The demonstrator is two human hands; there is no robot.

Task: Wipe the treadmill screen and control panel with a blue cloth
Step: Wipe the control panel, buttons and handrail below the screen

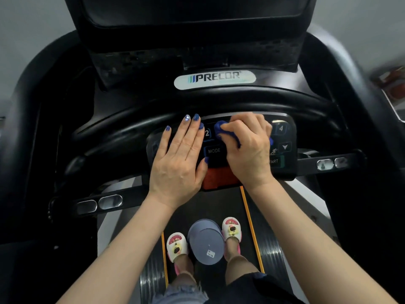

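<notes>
The black control panel of a Precor treadmill lies in front of me, with lit keys such as MODE, 2, 4 and START. My right hand grips a bunched blue cloth and presses it on the panel's middle keys. My left hand lies flat with straight fingers on the panel's left half. The dark screen rises at the top of the view, untouched by either hand.
A curved black handlebar arcs just beyond the panel. Side grips with metal sensor pads stick out left and right. A red stop bar sits below the panel. On the belt stands a grey bucket between my slippered feet.
</notes>
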